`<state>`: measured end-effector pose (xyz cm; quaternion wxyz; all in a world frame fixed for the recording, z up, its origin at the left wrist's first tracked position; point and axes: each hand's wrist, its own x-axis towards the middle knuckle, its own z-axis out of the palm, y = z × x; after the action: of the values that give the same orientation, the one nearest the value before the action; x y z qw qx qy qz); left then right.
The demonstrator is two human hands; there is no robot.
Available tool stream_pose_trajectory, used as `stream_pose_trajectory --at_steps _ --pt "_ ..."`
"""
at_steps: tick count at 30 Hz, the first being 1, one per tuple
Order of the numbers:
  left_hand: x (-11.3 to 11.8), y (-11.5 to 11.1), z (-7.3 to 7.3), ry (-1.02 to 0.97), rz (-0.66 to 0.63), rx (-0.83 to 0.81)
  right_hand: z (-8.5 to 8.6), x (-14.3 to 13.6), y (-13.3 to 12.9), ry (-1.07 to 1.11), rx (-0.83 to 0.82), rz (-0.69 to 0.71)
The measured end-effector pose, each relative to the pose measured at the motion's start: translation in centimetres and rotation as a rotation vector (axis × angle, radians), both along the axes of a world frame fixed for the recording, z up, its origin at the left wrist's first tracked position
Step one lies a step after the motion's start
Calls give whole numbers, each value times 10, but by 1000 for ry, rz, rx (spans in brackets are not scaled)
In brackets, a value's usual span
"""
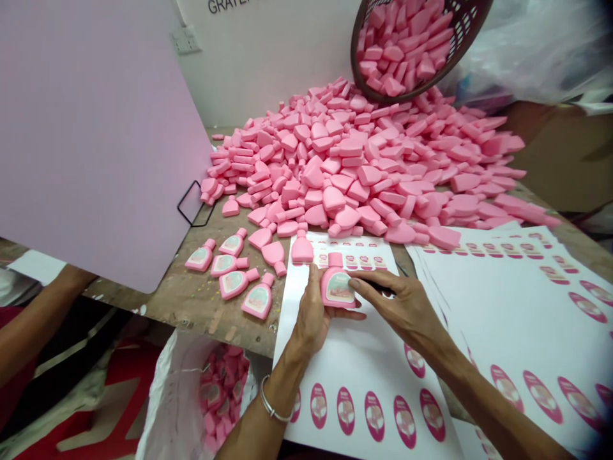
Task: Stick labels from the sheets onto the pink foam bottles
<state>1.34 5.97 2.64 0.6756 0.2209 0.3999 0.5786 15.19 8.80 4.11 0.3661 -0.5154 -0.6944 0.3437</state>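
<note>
A small pink bottle rests upright in my left hand, with the thumb at its side and the fingers behind and under it. Its front carries a pale green and pink label. My right hand presses its fingertips on the label's right edge. That same hand also grips a slim dark tool, whose exact kind is mostly hidden. Below both hands lies a white sticker sheet with pink oval stickers. One unlabelled bottle stands at its top edge.
Several labelled bottles lie to the left. A big heap of pink bottles fills the back, under a tipped brown basket. More sticker sheets lie right. Left are a large pale panel, another person's arm and a white sack.
</note>
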Motion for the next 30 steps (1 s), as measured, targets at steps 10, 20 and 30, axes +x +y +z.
stream_pose_trajectory --at_steps 10,20,30 --pt "-4 -2 6 -11 -71 88 -3 0 0 0 45 11" --pt "-6 -9 8 13 -226 166 9 13 7 -416 444 -200" --pt "-6 -16 9 -33 -272 159 3 7 13 27 -209 -90"
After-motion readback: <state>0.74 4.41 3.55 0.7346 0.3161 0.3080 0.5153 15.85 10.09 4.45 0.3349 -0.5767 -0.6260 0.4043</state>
